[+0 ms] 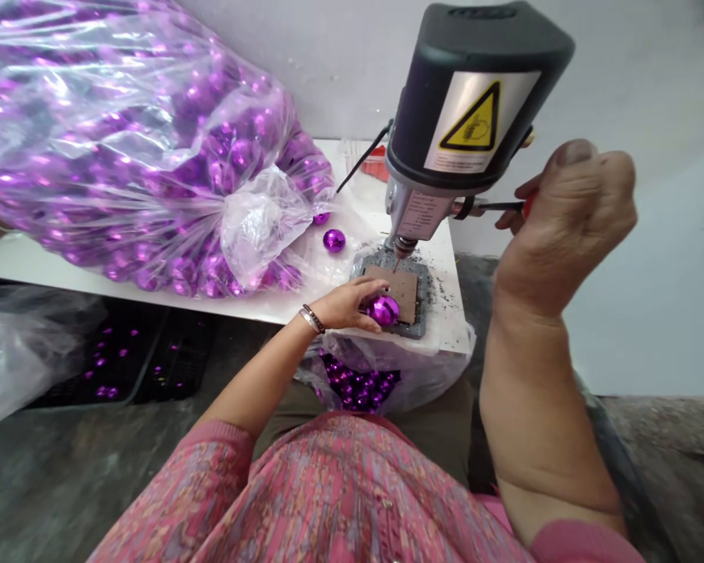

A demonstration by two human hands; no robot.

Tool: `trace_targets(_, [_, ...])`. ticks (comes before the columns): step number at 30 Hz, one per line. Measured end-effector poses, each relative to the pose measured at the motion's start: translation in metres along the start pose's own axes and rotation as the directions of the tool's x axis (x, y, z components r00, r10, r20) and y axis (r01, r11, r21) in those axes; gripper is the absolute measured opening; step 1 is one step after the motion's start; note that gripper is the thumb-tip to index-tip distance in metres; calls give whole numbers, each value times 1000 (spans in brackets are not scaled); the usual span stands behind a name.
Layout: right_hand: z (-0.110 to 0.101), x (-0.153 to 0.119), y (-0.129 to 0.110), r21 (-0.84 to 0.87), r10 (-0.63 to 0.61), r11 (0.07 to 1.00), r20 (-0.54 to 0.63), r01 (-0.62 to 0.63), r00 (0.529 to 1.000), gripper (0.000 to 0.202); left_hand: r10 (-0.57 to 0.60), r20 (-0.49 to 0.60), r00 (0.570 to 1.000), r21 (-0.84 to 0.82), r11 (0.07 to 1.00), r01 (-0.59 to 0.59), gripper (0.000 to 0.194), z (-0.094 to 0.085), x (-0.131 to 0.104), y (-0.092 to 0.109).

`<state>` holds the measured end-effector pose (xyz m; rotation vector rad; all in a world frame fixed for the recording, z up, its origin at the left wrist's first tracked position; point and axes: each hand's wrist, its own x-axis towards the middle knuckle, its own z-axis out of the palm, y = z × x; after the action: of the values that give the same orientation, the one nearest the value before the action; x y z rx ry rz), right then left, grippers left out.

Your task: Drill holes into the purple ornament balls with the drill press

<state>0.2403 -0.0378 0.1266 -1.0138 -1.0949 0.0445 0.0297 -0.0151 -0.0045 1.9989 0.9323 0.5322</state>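
Observation:
My left hand (355, 303) holds a shiny purple ball (383, 310) between thumb and fingers, over the front left part of a brown board (407, 293) on the grey drill base. Above the board stands a small bench drill (440, 133) with a black motor housing and a yellow warning label; its thin bit points down behind the ball. My right hand (569, 219) is closed around the red end of the drill's lever, at the right. Another purple ball (334, 240) lies on the white table to the left of the drill.
A large clear bag (152, 148) of purple balls covers the table's left side. An open bag of purple balls (360, 383) hangs below the front edge. Dark crates (176, 356) stand on the floor at left. Dark shavings surround the base. A black cable runs behind the drill.

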Motion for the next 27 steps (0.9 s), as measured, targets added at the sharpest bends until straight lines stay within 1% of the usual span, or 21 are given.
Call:
trace_targets(1, [-1, -2, -1, -5, 8, 1000, 14, -8, 1000, 60, -12, -28, 1000, -2, 1000, 12, 83, -6, -1, 0])
trace_targets(2, [-2, -3, -2, -12, 15, 1000, 29, -15, 999, 59, -42, -87, 995, -18, 999, 41, 75, -14, 1, -1])
trace_targets(3, [-3, -4, -3, -18, 21, 1000, 42, -20, 999, 57, -91, -169, 981, -40, 996, 85, 64, -22, 4, -2])
trace_targets(4, [-4, -4, -3, -21, 24, 1000, 50, -23, 998, 56, -153, -268, 951, -56, 988, 143, 52, -31, 10, -5])
trace_targets(5, [-4, -5, -4, -22, 25, 999, 52, -24, 998, 55, -221, -376, 900, -65, 975, 212, 43, -39, 18, -8])
trace_targets(7, [-5, -7, -4, -16, 18, 1000, 48, -17, 999, 51, -340, -566, 751, -52, 924, 379, 35, -55, 35, -17])
trace_targets(8, [-5, -7, -4, -12, 13, 1000, 46, -13, 999, 50, -386, -621, 682, -46, 887, 459, 37, -61, 44, -23])
trace_targets(9, [-5, -8, -4, -10, 9, 1000, 46, -9, 999, 49, -423, -644, 637, -45, 852, 521, 40, -65, 53, -29])
trace_targets(10, [-5, -9, -5, -12, 5, 1000, 46, -5, 999, 48, -453, -644, 616, -43, 826, 562, 44, -67, 60, -35])
trace_targets(11, [-6, -10, -5, -18, 1, 1000, 47, 0, 999, 47, -475, -629, 615, -40, 810, 585, 48, -67, 66, -41])
trace_targets(12, [-6, -10, -5, -26, -2, 1000, 49, 3, 999, 47, -486, -610, 626, -35, 805, 592, 52, -66, 71, -46])
trace_targets(14, [-7, -11, -6, -45, -6, 999, 51, 8, 999, 46, -485, -587, 648, -31, 814, 580, 56, -62, 76, -55])
trace_targets(15, [-8, -11, -7, -52, -5, 999, 52, 8, 999, 46, -477, -590, 651, -29, 818, 574, 57, -59, 76, -57])
trace_targets(17, [-8, -12, -8, -58, 1, 998, 53, 2, 999, 46, -448, -596, 666, -45, 847, 529, 57, -55, 73, -57])
trace_targets(18, [-8, -12, -8, -60, 2, 998, 52, 1, 999, 46, -436, -581, 687, -91, 874, 478, 57, -54, 70, -56])
trace_targets(20, [-8, -12, -8, -62, -1, 998, 49, 4, 999, 46, -430, -485, 761, -292, 901, 322, 55, -52, 61, -49])
trace_targets(21, [-8, -12, -7, -61, -4, 998, 45, 7, 999, 45, -425, -409, 807, -431, 870, 240, 54, -51, 56, -45])
trace_targets(22, [-8, -12, -7, -59, -6, 998, 38, 8, 999, 45, -414, -325, 850, -560, 809, 180, 52, -49, 50, -40])
trace_targets(24, [-7, -12, -6, -49, -6, 999, 29, 7, 1000, 45, -383, -173, 907, -712, 685, 154, 47, -45, 38, -30])
trace_targets(25, [-7, -12, -5, -39, -4, 999, 26, 5, 1000, 45, -371, -121, 921, -734, 658, 168, 45, -42, 33, -25])
trace_targets(27, [-7, -11, -5, -21, -2, 1000, 28, 3, 1000, 47, -362, -69, 930, -695, 686, 215, 42, -36, 25, -17])
